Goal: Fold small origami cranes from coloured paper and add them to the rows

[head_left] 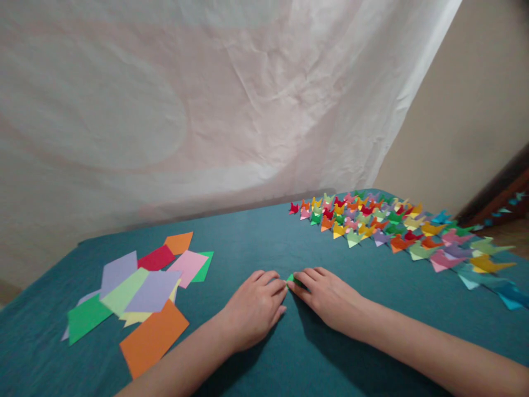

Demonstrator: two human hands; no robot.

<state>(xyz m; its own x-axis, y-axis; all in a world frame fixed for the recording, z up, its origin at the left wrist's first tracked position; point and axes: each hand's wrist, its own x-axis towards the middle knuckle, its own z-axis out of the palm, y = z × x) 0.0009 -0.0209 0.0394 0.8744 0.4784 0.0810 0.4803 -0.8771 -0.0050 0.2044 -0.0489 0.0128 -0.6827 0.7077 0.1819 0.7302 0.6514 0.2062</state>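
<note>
Both my hands rest on a teal tablecloth, close together near the front middle. Between them lies a small green folded paper, mostly hidden under my fingers. My left hand has its fingers curled down, pressing on the paper's left side. My right hand pinches the paper's right side with bent fingers. Only a small green tip shows between the fingertips.
A loose pile of coloured paper sheets lies at the left, with an orange sheet nearest me. Several rows of small folded paper figures in many colours run along the right side. A white cloth backdrop hangs behind.
</note>
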